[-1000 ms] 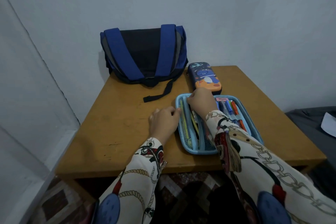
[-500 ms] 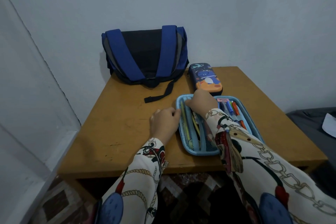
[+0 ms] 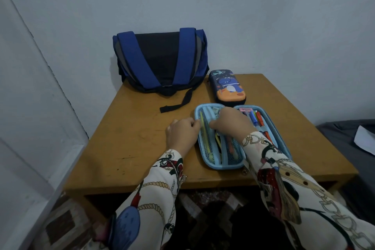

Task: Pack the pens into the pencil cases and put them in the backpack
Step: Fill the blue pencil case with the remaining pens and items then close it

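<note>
The blue backpack (image 3: pixel 162 61) sits far past both hands, against the wall. The open light-blue pencil case (image 3: pixel 220 144) lies under them, full of pens (image 3: pixel 256 119). The left hand (image 3: pixel 180 135) pinches its left rim. The right hand (image 3: pixel 230 123) lies curled on the middle; I cannot tell if it holds anything. Tuck pens flat, then fold it shut slowly.

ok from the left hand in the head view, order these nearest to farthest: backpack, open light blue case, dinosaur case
1. Open light blue case: the left hand touches its left edge.
2. Dinosaur case: shut, beyond the open case, to the right.
3. Backpack: at the table's far edge, against the wall.
</note>
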Action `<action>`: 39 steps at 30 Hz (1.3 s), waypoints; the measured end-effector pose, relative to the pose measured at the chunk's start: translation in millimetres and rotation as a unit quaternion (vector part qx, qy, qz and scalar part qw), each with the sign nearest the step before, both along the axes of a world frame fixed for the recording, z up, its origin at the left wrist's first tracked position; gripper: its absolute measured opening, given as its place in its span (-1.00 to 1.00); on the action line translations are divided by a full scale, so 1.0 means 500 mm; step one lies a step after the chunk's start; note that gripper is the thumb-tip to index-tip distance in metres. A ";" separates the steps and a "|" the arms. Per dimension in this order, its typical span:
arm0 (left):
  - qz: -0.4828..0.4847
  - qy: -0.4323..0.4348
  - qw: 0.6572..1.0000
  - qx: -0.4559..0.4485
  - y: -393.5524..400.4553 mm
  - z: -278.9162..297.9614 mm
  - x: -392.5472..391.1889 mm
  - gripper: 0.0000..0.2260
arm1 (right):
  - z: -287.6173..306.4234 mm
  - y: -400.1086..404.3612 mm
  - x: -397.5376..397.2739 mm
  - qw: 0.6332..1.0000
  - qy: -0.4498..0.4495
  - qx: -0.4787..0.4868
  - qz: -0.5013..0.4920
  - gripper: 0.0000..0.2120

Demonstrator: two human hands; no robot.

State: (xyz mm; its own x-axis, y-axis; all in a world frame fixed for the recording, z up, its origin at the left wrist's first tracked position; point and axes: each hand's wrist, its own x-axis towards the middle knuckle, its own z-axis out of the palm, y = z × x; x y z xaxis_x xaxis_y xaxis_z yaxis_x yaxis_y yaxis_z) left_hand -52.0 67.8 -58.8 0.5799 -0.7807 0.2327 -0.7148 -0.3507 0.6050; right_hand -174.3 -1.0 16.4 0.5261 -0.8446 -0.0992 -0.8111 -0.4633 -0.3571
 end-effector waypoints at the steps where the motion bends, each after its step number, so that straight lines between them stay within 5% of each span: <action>1: 0.001 0.001 1.000 0.003 0.000 0.001 -0.001 -0.61 | 0.002 0.006 -0.004 1.000 0.004 0.002 0.002 -0.74; 32: -0.001 -0.023 1.000 0.009 -0.005 -0.007 0.004 -0.60 | -0.002 0.136 -0.082 0.993 0.101 -0.046 0.047 -0.65; 39: 0.001 -0.003 1.000 0.005 -0.004 -0.008 0.004 -0.59 | 0.000 0.049 -0.129 0.997 -0.058 0.029 -0.037 -0.76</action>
